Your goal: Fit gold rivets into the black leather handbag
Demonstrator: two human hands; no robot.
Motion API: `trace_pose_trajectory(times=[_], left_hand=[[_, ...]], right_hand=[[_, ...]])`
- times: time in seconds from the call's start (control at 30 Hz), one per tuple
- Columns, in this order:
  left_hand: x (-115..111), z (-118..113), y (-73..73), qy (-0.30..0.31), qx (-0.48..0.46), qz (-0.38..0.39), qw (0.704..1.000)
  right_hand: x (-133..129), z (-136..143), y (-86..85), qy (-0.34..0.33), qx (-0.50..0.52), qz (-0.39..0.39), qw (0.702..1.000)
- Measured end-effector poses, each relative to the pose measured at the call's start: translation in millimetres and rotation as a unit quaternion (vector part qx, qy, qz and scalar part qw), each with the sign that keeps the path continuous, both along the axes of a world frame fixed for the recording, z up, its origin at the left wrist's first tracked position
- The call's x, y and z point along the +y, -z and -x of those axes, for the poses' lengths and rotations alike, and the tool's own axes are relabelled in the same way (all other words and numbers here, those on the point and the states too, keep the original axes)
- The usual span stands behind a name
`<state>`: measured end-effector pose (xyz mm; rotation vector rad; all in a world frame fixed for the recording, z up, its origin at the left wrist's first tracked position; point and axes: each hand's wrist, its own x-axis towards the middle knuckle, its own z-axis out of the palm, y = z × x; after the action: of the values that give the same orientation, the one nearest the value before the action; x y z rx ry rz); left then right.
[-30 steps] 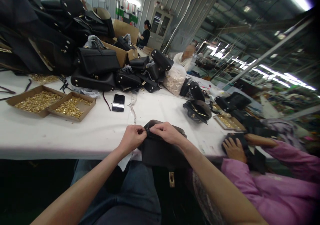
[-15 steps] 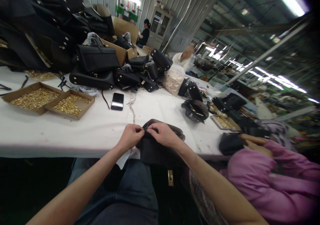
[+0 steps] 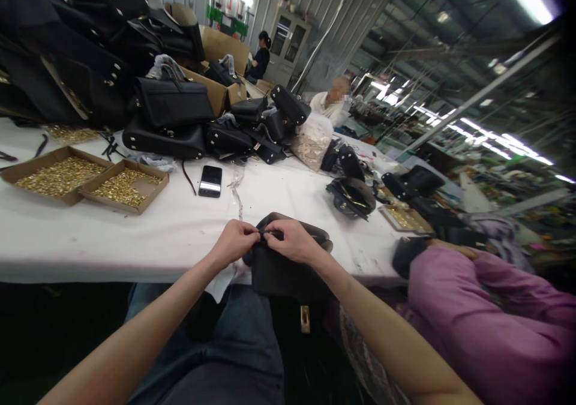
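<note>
I had both hands on one black handbag (image 3: 288, 267) at the near edge of the white counter (image 3: 135, 237), its lower half hanging over the edge toward my lap. My left hand (image 3: 236, 242) was pinched shut on the bag's top rim, and my right hand (image 3: 292, 240) was closed on the same rim just beside it, fingertips nearly touching. To the far left I counted two shallow cardboard trays (image 3: 130, 186) of gold fittings, side by side. One black phone (image 3: 210, 181) lay flat between those trays and my bag. Behind it a heap of black bags (image 3: 171, 111) was piled, too tangled to count. At near right one co-worker's pink sleeve (image 3: 472, 309) rested at the counter's edge.
</note>
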<state>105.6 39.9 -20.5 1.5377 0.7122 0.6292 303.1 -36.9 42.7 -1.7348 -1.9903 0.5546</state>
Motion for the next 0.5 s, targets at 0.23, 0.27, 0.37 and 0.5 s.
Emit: trace_pose_trajectory(times=[0.23, 0.27, 0.37, 0.5], left_hand=[[1.6, 5.2, -2.4, 0.038, -0.006, -0.011, 0.999], [2.0, 6.1, -2.6, 0.046, -0.007, -0.012, 0.999], [2.8, 8.2, -2.8, 0.062, -0.008, -0.015, 0.998], [1.2, 10.0, -2.5, 0.070, -0.019, -0.001, 0.997]], right_hand=[[2.0, 4.1, 0.5, 0.003, -0.006, -0.002, 1.000], [2.0, 4.4, 0.5, 0.003, -0.005, -0.002, 1.000], [1.5, 4.9, 0.6, 0.002, -0.010, -0.006, 1.000], [1.0, 5.3, 0.3, 0.003, -0.016, -0.012, 1.000]])
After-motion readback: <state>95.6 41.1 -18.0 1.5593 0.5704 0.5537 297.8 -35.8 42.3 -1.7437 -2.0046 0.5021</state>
